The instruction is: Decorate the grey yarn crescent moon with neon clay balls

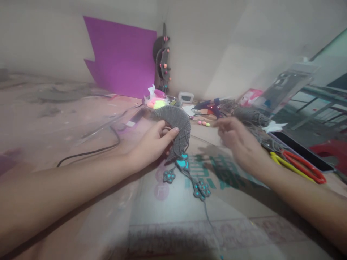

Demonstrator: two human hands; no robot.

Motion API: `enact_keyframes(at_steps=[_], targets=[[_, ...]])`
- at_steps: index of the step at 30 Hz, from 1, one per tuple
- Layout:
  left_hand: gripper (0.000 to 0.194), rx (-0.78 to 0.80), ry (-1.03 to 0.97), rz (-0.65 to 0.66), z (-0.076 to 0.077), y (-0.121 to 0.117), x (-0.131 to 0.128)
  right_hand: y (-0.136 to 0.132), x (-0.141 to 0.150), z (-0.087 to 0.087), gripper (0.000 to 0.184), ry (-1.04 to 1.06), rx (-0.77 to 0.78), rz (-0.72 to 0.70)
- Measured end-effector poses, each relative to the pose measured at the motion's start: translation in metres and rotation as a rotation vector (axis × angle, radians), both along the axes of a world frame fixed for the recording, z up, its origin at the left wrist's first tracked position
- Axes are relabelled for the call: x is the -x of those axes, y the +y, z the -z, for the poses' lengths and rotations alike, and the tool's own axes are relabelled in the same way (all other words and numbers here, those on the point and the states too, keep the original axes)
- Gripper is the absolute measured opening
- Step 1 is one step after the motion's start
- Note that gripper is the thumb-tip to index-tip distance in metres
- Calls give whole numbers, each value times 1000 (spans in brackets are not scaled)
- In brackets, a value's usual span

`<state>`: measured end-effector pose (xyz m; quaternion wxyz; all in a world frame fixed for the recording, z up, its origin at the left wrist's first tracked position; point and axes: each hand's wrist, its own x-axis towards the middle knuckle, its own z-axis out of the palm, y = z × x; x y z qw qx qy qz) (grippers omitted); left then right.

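A grey crescent wrapped in yarn [181, 126] is pinched between the thumb and fingers of my left hand [158, 139], which grips its inner curve. From its lower tip hang turquoise-and-grey pieces [183, 162] and small flower-shaped pendants [201, 190] on grey cords. To the right, my right hand [233, 137] hovers with bent fingers, blurred by motion; whether anything is between them I cannot make out. Just left of its fingertips lies a short row of small pink, orange and yellow pom-poms [203, 123].
Behind the pom-poms lies a dark blue glue gun [207, 104] with a red light. Red-handled scissors [305, 167] and a phone [302, 150] are at right, near grey yarn [251, 115]. A purple sheet [124, 59] leans on the wall; a black cable [89, 151] runs at left.
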<state>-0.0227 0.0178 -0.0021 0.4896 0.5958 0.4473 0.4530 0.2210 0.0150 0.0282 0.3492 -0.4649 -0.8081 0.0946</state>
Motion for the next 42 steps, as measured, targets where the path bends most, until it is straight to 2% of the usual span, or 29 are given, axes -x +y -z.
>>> enact_keyframes(at_steps=[2, 4, 10, 16, 22, 31, 42], targets=[[21, 21, -2, -8, -1, -1, -1, -12, 10, 5, 32, -169, -74, -115], [22, 36, -10, 4, -2, -2, -2, -19, 18, 10, 30, -311, -144, -160], [22, 35, -72, 85, 1, 0, -1, -12, 17, 23, 33, -459, -221, -126], [25, 19, -51, 118, 1, 2, 1, -6, 13, 20, 36, -574, -331, -115], [27, 22, -60, 131, 3, 3, 0, -9, 15, 18, 38, -606, -401, -121], [27, 13, -64, 146, 6, 4, 0, -8, 13, 21, 35, -623, -408, -113], [22, 33, -54, 108, 3, 2, 0, -9, 13, 21, 38, -621, -397, -93]])
